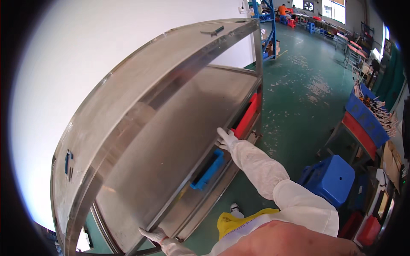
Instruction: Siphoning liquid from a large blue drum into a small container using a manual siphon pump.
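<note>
A tall metal shelf rack (141, 81) stands against a white wall, in front of me and to the left. My right hand (227, 138), in a white glove, grips the front edge of its middle shelf (171, 136) toward the far end. Nearer to me, my left hand (154, 235), gloved too, holds that same edge; its lower fingers are partly hidden. Below the edge, a blue bin (210, 171) and a red bin (247, 115) show on the lower level. A blue-handled hand tool (67, 162) and another small tool (212, 31) lie on the top shelf.
Green floor (294, 115) with worn patches stretches to the right. A blue stool (335, 179) stands near my right arm, beside a blue crate (367, 115) of thin sticks. Farther back are a blue storage rack (269, 25) and a person in orange (282, 10) at long tables.
</note>
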A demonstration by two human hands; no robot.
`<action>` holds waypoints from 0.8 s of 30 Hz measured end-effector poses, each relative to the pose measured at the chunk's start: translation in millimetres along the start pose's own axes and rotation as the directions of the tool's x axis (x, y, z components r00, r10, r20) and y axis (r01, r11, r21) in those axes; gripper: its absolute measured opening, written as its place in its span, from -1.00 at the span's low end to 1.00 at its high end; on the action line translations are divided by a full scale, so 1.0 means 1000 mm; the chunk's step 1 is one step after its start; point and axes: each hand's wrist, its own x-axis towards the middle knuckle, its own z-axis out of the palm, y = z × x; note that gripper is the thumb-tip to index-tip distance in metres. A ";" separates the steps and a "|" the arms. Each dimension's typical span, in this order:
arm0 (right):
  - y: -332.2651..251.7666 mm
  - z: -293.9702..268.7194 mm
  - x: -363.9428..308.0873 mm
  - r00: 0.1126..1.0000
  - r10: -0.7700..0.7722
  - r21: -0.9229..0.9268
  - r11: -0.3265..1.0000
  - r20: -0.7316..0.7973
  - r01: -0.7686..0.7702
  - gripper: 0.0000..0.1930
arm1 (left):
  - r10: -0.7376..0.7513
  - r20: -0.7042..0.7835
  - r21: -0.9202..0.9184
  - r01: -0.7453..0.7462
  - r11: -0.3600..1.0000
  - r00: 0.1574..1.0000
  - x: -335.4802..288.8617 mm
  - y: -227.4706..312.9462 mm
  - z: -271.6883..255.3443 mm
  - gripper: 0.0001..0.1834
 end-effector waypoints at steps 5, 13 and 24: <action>0.017 0.022 0.046 0.985 -0.060 0.143 0.986 -0.165 0.084 -0.26 | 0.042 -0.060 -0.119 -0.049 0.992 0.997 0.004 -0.013 0.007 -0.42; 0.016 0.008 0.051 0.999 0.026 0.192 0.981 -0.021 -0.021 -0.33 | -0.068 -0.066 -0.106 0.061 0.992 0.996 0.007 -0.004 0.004 -0.55; 0.014 -0.001 0.029 0.970 0.010 -0.077 0.997 -0.242 -0.030 -0.18 | -0.284 0.134 0.059 0.278 0.959 0.949 -0.064 -0.045 0.088 -0.58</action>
